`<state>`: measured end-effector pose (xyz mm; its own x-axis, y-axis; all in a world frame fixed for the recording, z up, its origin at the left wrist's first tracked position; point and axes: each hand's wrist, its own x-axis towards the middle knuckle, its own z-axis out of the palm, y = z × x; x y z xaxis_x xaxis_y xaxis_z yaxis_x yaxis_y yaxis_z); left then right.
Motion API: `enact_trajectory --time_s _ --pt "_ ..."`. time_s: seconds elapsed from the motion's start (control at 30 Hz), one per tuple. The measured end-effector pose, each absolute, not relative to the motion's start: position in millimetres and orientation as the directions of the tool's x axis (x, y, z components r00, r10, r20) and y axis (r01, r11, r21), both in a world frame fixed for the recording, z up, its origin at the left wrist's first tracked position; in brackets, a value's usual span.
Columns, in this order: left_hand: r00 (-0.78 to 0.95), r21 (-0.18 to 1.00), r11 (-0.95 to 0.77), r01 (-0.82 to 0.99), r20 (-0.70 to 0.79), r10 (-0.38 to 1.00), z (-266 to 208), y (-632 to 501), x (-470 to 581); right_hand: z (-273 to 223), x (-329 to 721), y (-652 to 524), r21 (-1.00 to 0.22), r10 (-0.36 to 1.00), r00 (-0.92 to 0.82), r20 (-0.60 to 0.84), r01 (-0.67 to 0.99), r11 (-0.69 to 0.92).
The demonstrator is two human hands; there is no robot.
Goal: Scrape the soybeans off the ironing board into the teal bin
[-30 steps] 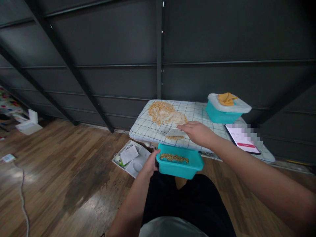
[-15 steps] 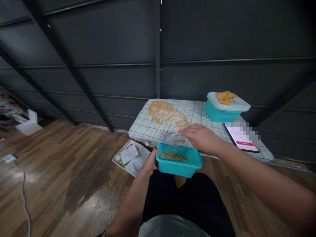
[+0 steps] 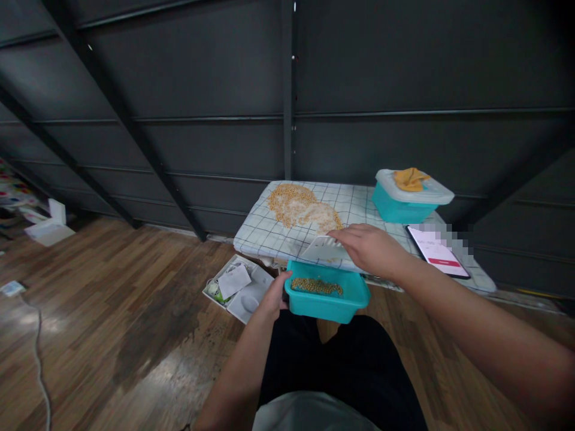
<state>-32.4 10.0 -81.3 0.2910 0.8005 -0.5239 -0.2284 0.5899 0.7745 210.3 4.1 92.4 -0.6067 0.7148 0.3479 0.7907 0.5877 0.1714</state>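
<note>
My left hand (image 3: 275, 297) grips the left end of a turquoise plastic tub (image 3: 330, 309), held over my lap at the table's front edge. A band of yellowish beans (image 3: 317, 286) lies on the tub's floor. My right hand (image 3: 366, 248) is closed on a white slotted plastic scraper (image 3: 324, 248), tilted above the tub's far rim. A few grains seem to cling to its lower edge. Beyond it, a pile of yellow beans (image 3: 287, 197) mixed with white, rice-like grains (image 3: 321, 214) is spread on the checked tablecloth (image 3: 256, 230).
At the table's right stands a lidded turquoise box (image 3: 399, 206) with a yellow cloth (image 3: 410, 179) on top. A phone (image 3: 438, 251) lies in front of it. An open white box (image 3: 242, 290) with papers sits below the table's left edge. A cable (image 3: 39, 359) crosses the wooden floor.
Grains were falling from the scraper into the tub; none are seen falling now. The scraper has tipped, showing more of its white face. The left hand and tub have hardly moved.
</note>
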Motion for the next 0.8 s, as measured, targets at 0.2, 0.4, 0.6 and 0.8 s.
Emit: enact_trajectory --time_s 0.2,0.4,0.6,0.8 --pt "0.288 0.777 0.584 -0.236 -0.518 0.805 -79 9 -29 86 222 12 0.260 0.811 -0.470 0.347 0.879 0.399" --pt "0.288 0.781 0.579 -0.234 -0.513 0.808 -82 9 -25 75 221 8 0.260 0.862 -0.422 0.281 0.898 0.355" --pt "0.297 0.776 0.589 -0.226 -0.521 0.800 -84 9 -25 80 206 -11 0.249 0.852 -0.453 0.261 0.885 0.394" --pt "0.297 0.767 0.603 -0.221 -0.536 0.790 -84 9 -24 85 194 -27 0.233 0.841 -0.474 0.261 0.876 0.421"
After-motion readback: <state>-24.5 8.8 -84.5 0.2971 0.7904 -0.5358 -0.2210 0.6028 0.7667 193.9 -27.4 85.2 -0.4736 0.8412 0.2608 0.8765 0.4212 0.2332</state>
